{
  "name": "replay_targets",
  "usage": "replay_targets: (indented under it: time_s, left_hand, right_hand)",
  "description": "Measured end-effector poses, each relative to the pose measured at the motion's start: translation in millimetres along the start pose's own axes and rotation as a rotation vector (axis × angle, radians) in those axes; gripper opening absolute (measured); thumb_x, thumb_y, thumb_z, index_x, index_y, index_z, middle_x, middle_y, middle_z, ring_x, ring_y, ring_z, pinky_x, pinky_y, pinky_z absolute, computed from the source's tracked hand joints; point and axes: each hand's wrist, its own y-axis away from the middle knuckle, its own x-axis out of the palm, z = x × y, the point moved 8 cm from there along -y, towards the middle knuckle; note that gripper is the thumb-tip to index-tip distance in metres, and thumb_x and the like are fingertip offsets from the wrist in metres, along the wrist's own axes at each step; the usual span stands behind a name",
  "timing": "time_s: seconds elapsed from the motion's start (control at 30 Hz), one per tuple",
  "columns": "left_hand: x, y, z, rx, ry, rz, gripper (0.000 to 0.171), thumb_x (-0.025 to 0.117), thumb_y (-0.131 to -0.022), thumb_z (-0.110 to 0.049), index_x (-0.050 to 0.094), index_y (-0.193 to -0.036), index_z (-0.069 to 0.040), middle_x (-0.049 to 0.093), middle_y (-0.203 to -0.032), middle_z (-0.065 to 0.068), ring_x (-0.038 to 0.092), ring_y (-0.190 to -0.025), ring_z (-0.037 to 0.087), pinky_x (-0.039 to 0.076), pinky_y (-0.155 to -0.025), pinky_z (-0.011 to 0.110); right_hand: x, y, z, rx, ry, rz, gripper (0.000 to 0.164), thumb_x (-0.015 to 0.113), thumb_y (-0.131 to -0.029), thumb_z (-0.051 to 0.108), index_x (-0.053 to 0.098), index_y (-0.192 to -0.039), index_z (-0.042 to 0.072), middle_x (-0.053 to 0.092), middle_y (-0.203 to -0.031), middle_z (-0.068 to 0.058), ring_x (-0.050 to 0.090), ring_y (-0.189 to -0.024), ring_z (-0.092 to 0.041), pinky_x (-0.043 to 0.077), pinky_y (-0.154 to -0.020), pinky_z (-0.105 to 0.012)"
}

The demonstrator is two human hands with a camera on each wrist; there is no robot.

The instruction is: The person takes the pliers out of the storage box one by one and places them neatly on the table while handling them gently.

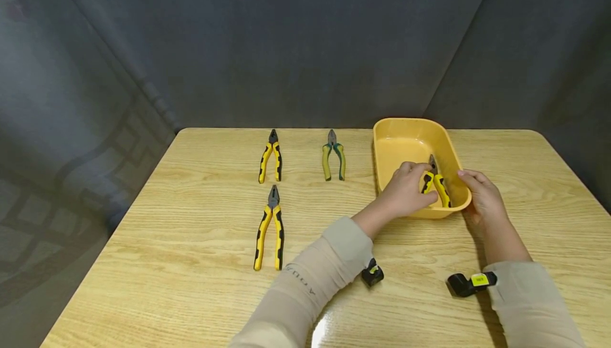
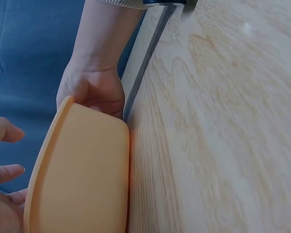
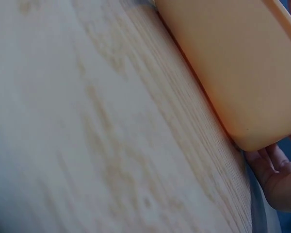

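Observation:
A yellow plastic bin (image 1: pixel 396 146) stands on the table, with a pair of yellow-and-black pliers (image 1: pixel 443 191) inside along its right side. My left hand (image 1: pixel 406 189) reaches over the near rim, its thumb and fingers spread apart beside the pliers' handles; it partly covers them. In the left wrist view those fingers (image 2: pixel 7 173) show loosely bent above the bin wall. With my right hand (image 1: pixel 484 199) I hold the bin's near right corner, thumb at the rim and the other fingers outside, beneath it. The right wrist view shows this hand (image 3: pixel 281 189) against the bin's corner.
Left of the bin lie green-handled pliers (image 1: pixel 341 157). Farther left are small yellow-and-black pliers (image 1: pixel 270 159) and, nearer me, larger yellow-and-black pliers (image 1: pixel 270 231). A dark grey curtain (image 1: pixel 286 45) hangs behind the wooden table (image 1: pixel 191 231).

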Motion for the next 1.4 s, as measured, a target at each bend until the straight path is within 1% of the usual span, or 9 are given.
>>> replay_targets:
  time_s: [0.17,0.47,0.63,0.77,0.9,1.1,1.2,1.4]
  left_hand:
    - [2.9,-2.9,-1.1,0.000,-0.003,-0.001,0.054,0.059,-0.079,-0.036,0.039,-0.127,-0.025,0.034,-0.123,-0.004,0.037,-0.107,0.007,0.036,-0.078,0.019]
    - [6.5,-9.1,0.3,-0.022,-0.018,0.007,0.052,0.058,-0.079,-0.037,0.040,-0.126,-0.026,0.033,-0.123,-0.006,0.035,-0.108,0.007,0.036,-0.078,0.018]
    - [8.5,-15.4,-3.8,-0.031,-0.024,0.009,0.052,0.058,-0.078,-0.038,0.040,-0.126,-0.027,0.033,-0.123,-0.006,0.036,-0.107,0.006,0.037,-0.076,0.019]
    - [9.6,-19.3,-9.5,-0.033,-0.031,0.016,0.054,0.058,-0.078,-0.040,0.040,-0.127,-0.027,0.033,-0.124,-0.005,0.037,-0.105,0.006,0.037,-0.074,0.018]
    - [12.3,-23.0,-12.4,-0.048,-0.055,0.030,0.055,0.059,-0.077,-0.042,0.039,-0.127,-0.029,0.033,-0.124,-0.006,0.036,-0.105,0.007,0.037,-0.074,0.019]
    - [16.6,-27.5,-11.7,-0.058,-0.117,0.050,0.054,0.058,-0.076,-0.043,0.040,-0.126,-0.033,0.033,-0.124,-0.006,0.034,-0.106,0.007,0.037,-0.075,0.020]
    - [19.3,-29.7,-10.9,-0.065,-0.146,0.066,0.053,0.058,-0.076,-0.043,0.041,-0.125,-0.036,0.032,-0.124,-0.006,0.034,-0.106,0.007,0.037,-0.075,0.020]
    - [27.9,-35.5,-10.8,-0.067,-0.183,0.109,0.053,0.057,-0.077,-0.043,0.039,-0.126,-0.037,0.033,-0.123,-0.007,0.034,-0.103,0.008,0.036,-0.073,0.021]
  right_hand:
    - [-1,1,0,-0.002,-0.005,-0.008,0.005,0.063,-0.079,0.014,0.063,-0.083,0.014,0.060,-0.080,0.002,0.059,-0.070,-0.010,0.048,-0.057,-0.024]
    - [-1,0,0,0.001,0.005,-0.004,0.006,0.064,-0.078,0.015,0.062,-0.084,0.014,0.059,-0.079,0.002,0.059,-0.069,-0.010,0.048,-0.057,-0.024]
    - [-1,0,0,0.010,0.010,-0.003,0.006,0.063,-0.078,0.016,0.061,-0.084,0.014,0.059,-0.079,0.002,0.059,-0.069,-0.011,0.048,-0.056,-0.024]
    - [0,1,-1,0.035,-0.014,0.005,0.005,0.060,-0.081,0.014,0.060,-0.086,0.014,0.059,-0.081,0.002,0.059,-0.069,-0.011,0.048,-0.056,-0.026]
    - [1,2,-1,0.040,-0.021,0.005,0.004,0.059,-0.082,0.013,0.060,-0.085,0.013,0.058,-0.082,0.002,0.059,-0.070,-0.011,0.048,-0.055,-0.025]
    - [3,3,-1,0.028,-0.034,0.004,0.005,0.059,-0.082,0.012,0.061,-0.085,0.012,0.058,-0.083,0.002,0.059,-0.072,-0.011,0.048,-0.057,-0.025]
    - [4,2,0,0.025,-0.038,0.009,0.004,0.059,-0.081,0.012,0.062,-0.085,0.012,0.058,-0.083,0.001,0.059,-0.072,-0.011,0.048,-0.056,-0.025]
    - [5,1,-1,0.019,-0.063,0.014,0.005,0.059,-0.081,0.010,0.064,-0.082,0.012,0.059,-0.081,0.001,0.059,-0.071,-0.012,0.048,-0.056,-0.025]
